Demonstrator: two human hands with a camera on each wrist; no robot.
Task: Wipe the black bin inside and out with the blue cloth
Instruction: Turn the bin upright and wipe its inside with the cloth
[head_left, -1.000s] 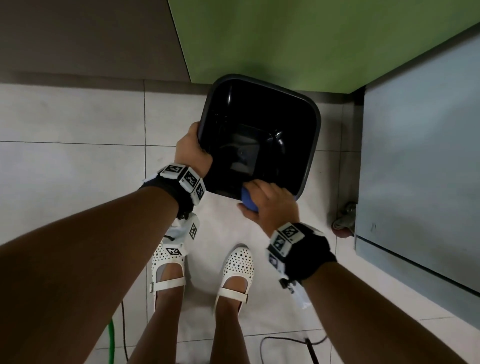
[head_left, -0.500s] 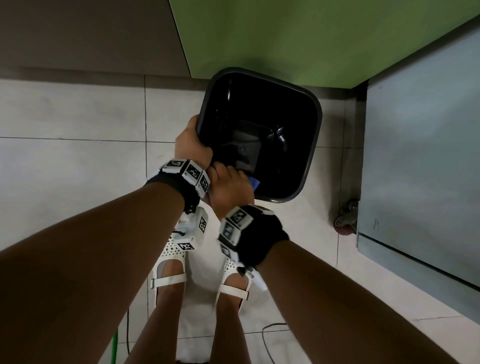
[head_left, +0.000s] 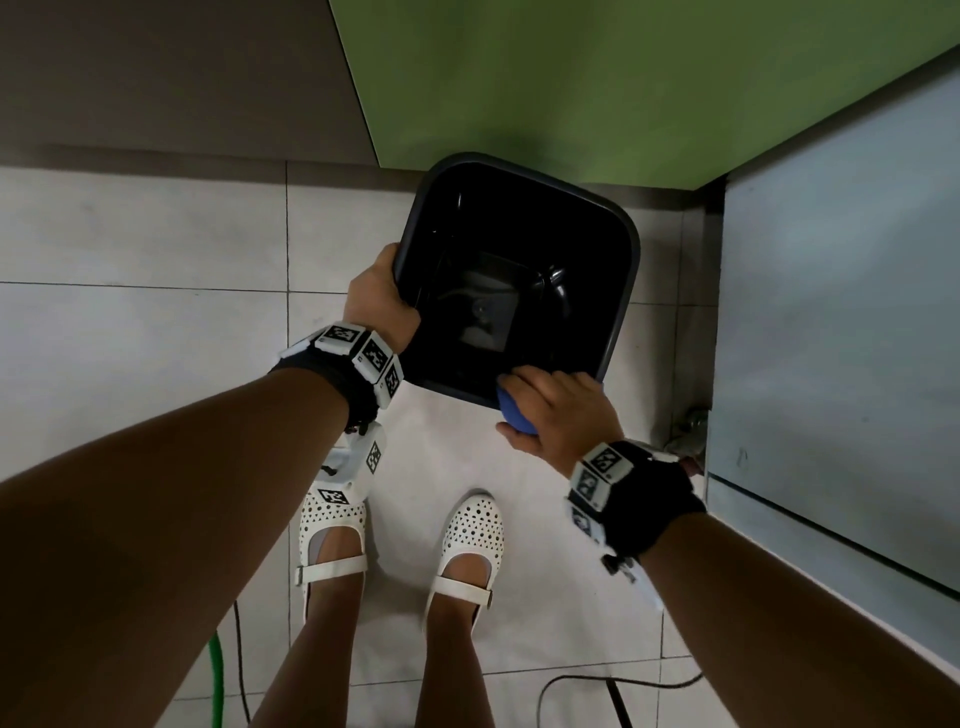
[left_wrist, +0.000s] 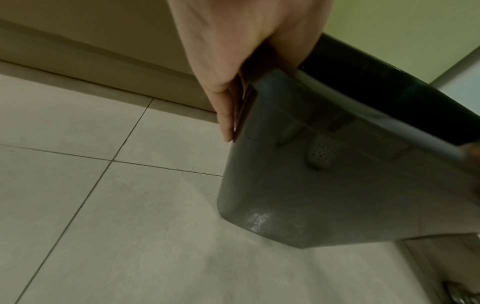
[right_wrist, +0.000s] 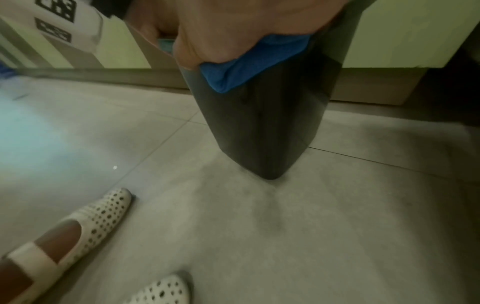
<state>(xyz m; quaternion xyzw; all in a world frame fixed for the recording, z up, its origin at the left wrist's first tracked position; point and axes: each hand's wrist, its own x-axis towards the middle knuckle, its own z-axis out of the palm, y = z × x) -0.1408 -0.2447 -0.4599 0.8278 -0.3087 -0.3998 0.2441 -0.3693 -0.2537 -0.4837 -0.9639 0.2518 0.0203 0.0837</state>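
Left hand (left_wrist: 249, 47) grips black bin (left_wrist: 324, 195) rim; bin tilted, corner on tiled floor (left_wrist: 103, 226).

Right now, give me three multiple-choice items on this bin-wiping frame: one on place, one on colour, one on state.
1. Where is the blue cloth?
A. On the floor
B. Pressed on the outside of the black plastic bin, near its rim
C. At the bin's bottom

2. What colour are the perforated shoes?
A. White
B. Red
C. Black

3. What is the left hand doing?
A. Hanging free
B. Holding the cloth
C. Gripping the bin's rim

Key: B, the right hand holds the cloth against the outer wall; A, both shoes show white; C, thumb inside, fingers outside.
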